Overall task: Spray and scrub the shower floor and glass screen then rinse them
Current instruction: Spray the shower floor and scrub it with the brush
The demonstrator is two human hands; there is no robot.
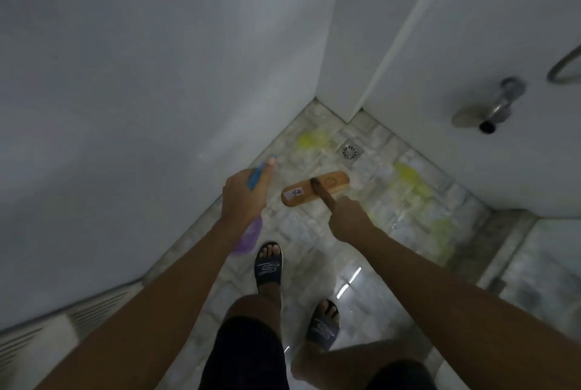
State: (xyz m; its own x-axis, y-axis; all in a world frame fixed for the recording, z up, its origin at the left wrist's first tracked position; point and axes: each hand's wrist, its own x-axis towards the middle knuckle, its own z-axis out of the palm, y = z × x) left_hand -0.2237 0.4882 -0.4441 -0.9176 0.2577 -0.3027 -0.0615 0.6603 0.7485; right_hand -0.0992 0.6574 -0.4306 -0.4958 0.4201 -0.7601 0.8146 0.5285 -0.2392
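Downward, over a pale marble-tiled shower floor [317, 226] blotched with yellow cleaning liquid [314, 139]. Left hand [243, 197] wrapped tight around a purple spray bottle with a blue trigger head [251, 232], index finger stretched along the blue top, nozzle aimed toward the corner by the white wall [141, 90]. Right hand [347, 219] clenched on the dark wooden handle [322, 194] of a tan wooden scrubbing brush [314, 186], brush head flat on the tiles just short of the square metal floor drain [350, 150]. More yellow patches to the right of the brush. Both feet in dark blue slide sandals [268, 267], planted on the wet tiles. Chrome tap fitting [493, 109] jutting from the right-hand wall, blurred. Glass screen not clearly distinguishable.
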